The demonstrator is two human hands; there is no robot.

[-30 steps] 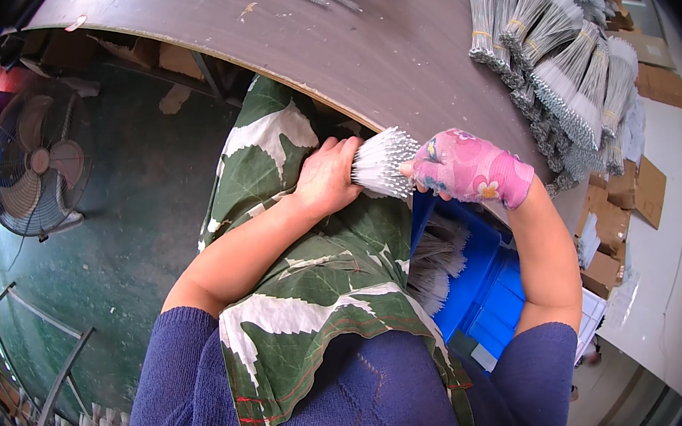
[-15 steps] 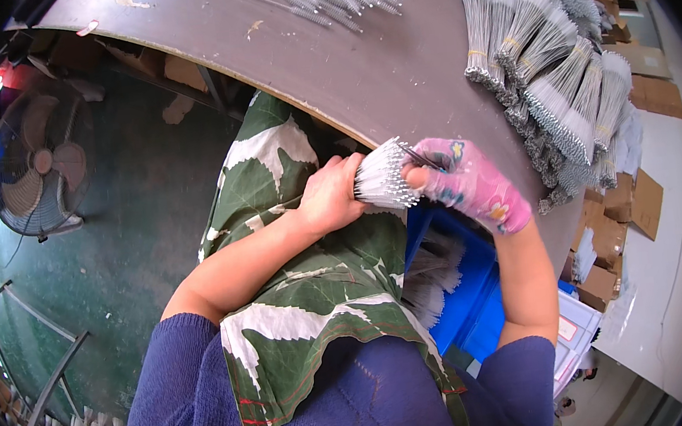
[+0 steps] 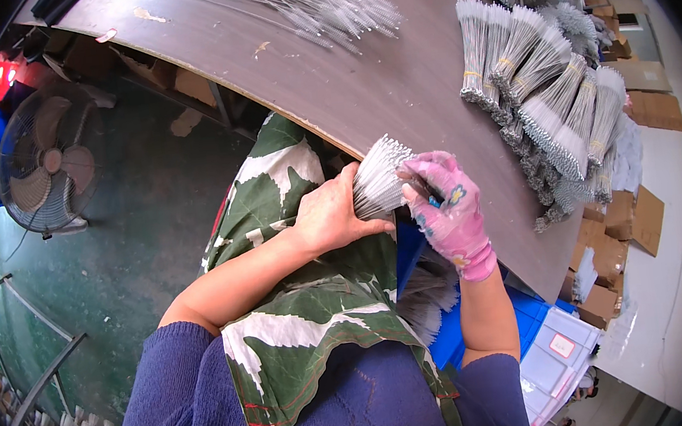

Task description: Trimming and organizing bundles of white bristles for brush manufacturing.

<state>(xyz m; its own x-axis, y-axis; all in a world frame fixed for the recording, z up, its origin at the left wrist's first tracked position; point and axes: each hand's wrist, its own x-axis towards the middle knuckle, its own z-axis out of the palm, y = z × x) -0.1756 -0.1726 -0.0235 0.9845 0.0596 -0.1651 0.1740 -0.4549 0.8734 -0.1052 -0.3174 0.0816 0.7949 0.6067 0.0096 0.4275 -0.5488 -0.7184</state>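
My left hand (image 3: 326,216), bare, is wrapped around a thick bundle of thin wire brushes (image 3: 381,175) at the table's near edge. The bundle's white, pale-tipped ends point up and to the right. My right hand (image 3: 453,222), in a pink flowered glove, is closed just right of those tips. Between its thumb and fingers sits a small dark tool (image 3: 419,183), mostly hidden by the glove, so its kind cannot be made out. Whether the tool touches the brush tips is unclear.
Loose wire brushes (image 3: 319,3) lie on the brown table (image 3: 393,74). Tied brush bundles (image 3: 539,84) are heaped at its right. Below stand a blue bin (image 3: 453,326) holding brushes and a pale lidded box (image 3: 561,348). A floor fan (image 3: 51,160) is at left.
My right hand has turned more upright and shifted slightly left and down. The left hand's thumb has moved down along the bundle, which now tilts more upward. The view has shifted slightly.
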